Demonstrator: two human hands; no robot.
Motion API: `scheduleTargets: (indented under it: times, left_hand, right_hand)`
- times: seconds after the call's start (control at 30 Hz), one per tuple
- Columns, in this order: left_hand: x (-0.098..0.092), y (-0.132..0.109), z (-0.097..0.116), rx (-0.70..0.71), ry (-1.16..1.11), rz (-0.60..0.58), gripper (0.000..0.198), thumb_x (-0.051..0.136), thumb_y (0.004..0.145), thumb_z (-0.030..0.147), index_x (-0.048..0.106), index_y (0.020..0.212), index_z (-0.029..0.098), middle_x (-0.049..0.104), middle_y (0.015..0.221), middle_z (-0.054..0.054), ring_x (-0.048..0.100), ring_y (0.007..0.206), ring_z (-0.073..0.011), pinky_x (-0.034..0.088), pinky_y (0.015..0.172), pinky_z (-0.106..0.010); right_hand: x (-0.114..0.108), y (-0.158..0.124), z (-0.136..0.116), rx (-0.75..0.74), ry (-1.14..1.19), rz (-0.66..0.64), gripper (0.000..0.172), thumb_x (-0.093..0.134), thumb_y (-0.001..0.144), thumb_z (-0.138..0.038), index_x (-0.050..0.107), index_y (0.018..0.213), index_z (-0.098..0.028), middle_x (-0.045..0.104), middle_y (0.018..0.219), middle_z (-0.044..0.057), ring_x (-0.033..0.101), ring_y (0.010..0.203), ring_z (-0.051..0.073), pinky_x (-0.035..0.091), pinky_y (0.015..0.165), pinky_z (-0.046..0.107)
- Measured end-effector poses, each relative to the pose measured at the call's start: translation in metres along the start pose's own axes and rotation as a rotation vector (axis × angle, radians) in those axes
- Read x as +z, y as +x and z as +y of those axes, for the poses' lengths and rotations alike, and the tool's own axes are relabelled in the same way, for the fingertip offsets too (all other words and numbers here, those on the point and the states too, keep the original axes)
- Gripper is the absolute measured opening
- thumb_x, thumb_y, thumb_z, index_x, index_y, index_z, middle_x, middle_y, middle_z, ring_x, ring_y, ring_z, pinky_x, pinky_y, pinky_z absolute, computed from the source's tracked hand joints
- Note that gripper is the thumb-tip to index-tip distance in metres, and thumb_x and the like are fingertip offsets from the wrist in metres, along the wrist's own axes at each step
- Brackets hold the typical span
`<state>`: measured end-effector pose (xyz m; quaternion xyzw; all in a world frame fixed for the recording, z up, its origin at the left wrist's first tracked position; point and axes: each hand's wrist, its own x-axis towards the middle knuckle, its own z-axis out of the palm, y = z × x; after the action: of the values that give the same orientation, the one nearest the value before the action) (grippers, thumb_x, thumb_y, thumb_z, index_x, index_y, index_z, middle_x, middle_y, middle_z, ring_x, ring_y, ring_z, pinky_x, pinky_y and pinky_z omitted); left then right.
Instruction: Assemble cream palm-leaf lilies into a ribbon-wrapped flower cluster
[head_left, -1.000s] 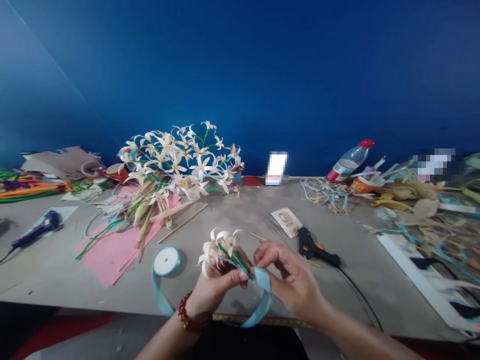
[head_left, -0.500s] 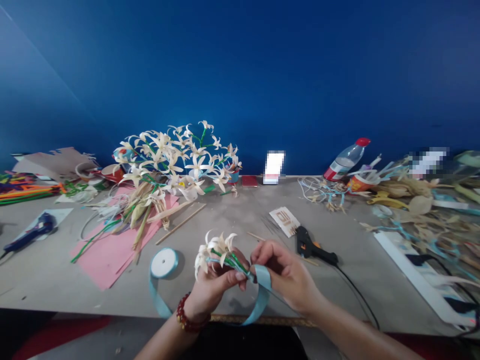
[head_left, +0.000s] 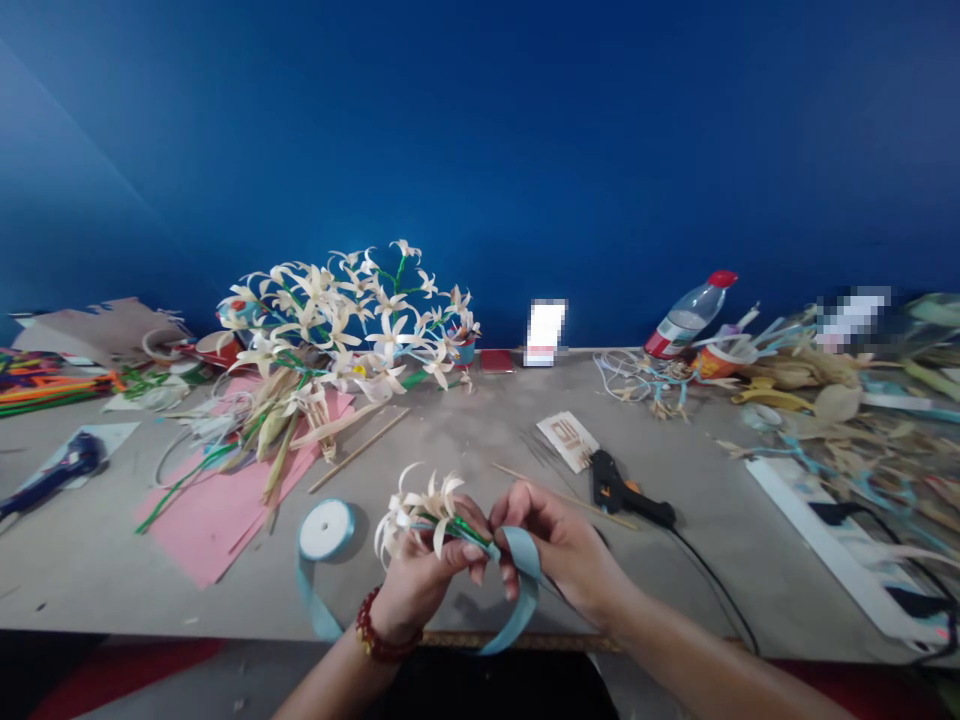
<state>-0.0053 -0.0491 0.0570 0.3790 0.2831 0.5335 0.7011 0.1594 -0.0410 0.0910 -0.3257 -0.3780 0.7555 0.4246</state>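
Note:
My left hand (head_left: 427, 575), closed, grips a small bunch of cream artificial flowers (head_left: 435, 503) by its green stems, with the blooms pointing left. At the stem ends my right hand (head_left: 562, 545) pinches a light blue ribbon (head_left: 523, 600). The ribbon touches the stems there and loops down past the table's front edge. Its spool (head_left: 327, 530) lies to the left of my left hand, with a length of ribbon trailing off it toward my wrist. Fingers partly hide where ribbon and stems meet.
A black glue gun (head_left: 626, 492) with a cord lies right of my hands, near a white power strip (head_left: 840, 555). Behind on the left stand many cream flowers (head_left: 337, 315) and pink paper (head_left: 202, 530). A blue glue gun (head_left: 60, 470) lies far left; a bottle (head_left: 686, 318) leans at back right.
Both hands and the flower bunch have shifted slightly left and the bunch has tilted a little. The ribbon stays pinched at the stem ends.

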Motion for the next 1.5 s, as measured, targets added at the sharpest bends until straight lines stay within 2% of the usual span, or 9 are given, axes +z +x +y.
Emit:
scheduleTargets:
  times: [0.2, 0.43, 0.63, 0.93, 1.13, 1.23, 1.37, 1.5]
  left_hand:
    - [0.005, 0.004, 0.006, -0.003, -0.030, 0.017, 0.021, 0.083, 0.067, 0.032, 0.074, 0.068, 0.013, 0.061, 0.066, -0.004, 0.051, 0.050, -0.0101, 0.039, 0.045, -0.022]
    - [0.008, 0.004, 0.007, 0.009, -0.031, 0.120, 0.024, 0.087, 0.061, 0.034, 0.073, 0.065, 0.015, 0.060, 0.069, -0.003, 0.051, 0.060, -0.0127, 0.042, 0.057, -0.025]
    - [0.008, 0.004, 0.006, 0.025, -0.029, 0.146, 0.025, 0.089, 0.060, 0.034, 0.073, 0.064, 0.015, 0.061, 0.070, -0.003, 0.055, 0.068, -0.0160, 0.045, 0.067, -0.029]
    - [0.005, 0.004, 0.003, -0.001, -0.131, 0.103, 0.015, 0.086, 0.065, 0.025, 0.075, 0.068, 0.014, 0.064, 0.074, -0.003, 0.057, 0.072, -0.0134, 0.046, 0.072, -0.025]
    - [0.001, 0.004, 0.000, 0.005, -0.146, 0.070, 0.011, 0.083, 0.070, 0.022, 0.076, 0.075, 0.015, 0.066, 0.081, -0.003, 0.059, 0.077, -0.0148, 0.046, 0.077, -0.027]
    - [0.001, 0.004, 0.002, -0.015, -0.153, 0.005, 0.008, 0.081, 0.073, 0.021, 0.075, 0.076, 0.016, 0.063, 0.078, -0.003, 0.059, 0.074, -0.0147, 0.046, 0.074, -0.027]
    - [0.001, 0.005, 0.005, -0.052, -0.159, -0.118, 0.013, 0.078, 0.076, 0.026, 0.075, 0.077, 0.014, 0.061, 0.080, -0.005, 0.055, 0.067, -0.0131, 0.044, 0.064, -0.026]
    - [0.000, 0.007, 0.007, -0.079, -0.197, -0.154, 0.017, 0.080, 0.074, 0.029, 0.074, 0.075, 0.013, 0.061, 0.088, -0.006, 0.054, 0.068, -0.0118, 0.044, 0.062, -0.024]
  right_hand:
    - [0.003, 0.000, 0.000, 0.027, 0.024, 0.011, 0.034, 0.083, 0.073, -0.029, 0.051, 0.073, -0.018, 0.064, 0.076, -0.004, 0.062, 0.051, 0.008, 0.055, 0.045, 0.019]
    - [0.008, -0.002, 0.002, 0.024, 0.071, 0.046, 0.033, 0.082, 0.075, -0.030, 0.052, 0.073, -0.018, 0.062, 0.079, -0.004, 0.062, 0.053, 0.008, 0.054, 0.042, 0.018]
    - [0.008, 0.000, 0.005, 0.081, 0.133, 0.065, 0.033, 0.081, 0.074, -0.028, 0.050, 0.073, -0.018, 0.062, 0.066, -0.004, 0.060, 0.048, 0.009, 0.054, 0.038, 0.019]
    - [0.008, 0.001, 0.005, 0.134, 0.132, 0.082, 0.031, 0.080, 0.073, -0.027, 0.051, 0.074, -0.018, 0.064, 0.058, -0.003, 0.057, 0.046, 0.009, 0.053, 0.041, 0.019]
    - [0.006, -0.001, 0.008, 0.158, 0.168, 0.077, 0.030, 0.079, 0.073, -0.029, 0.051, 0.077, -0.019, 0.064, 0.055, -0.003, 0.055, 0.043, 0.009, 0.050, 0.042, 0.019]
    - [0.005, 0.000, 0.010, 0.221, 0.196, 0.035, 0.028, 0.078, 0.073, -0.029, 0.052, 0.076, -0.019, 0.063, 0.054, -0.002, 0.055, 0.042, 0.009, 0.048, 0.040, 0.017]
    - [0.006, 0.001, 0.010, 0.329, 0.217, -0.015, 0.025, 0.079, 0.071, -0.028, 0.058, 0.078, -0.016, 0.066, 0.065, 0.000, 0.057, 0.043, 0.008, 0.046, 0.037, 0.015]
    - [0.009, 0.000, 0.013, 0.342, 0.203, -0.039, 0.026, 0.076, 0.078, -0.035, 0.060, 0.088, -0.017, 0.065, 0.055, -0.001, 0.053, 0.036, 0.008, 0.042, 0.035, 0.014]
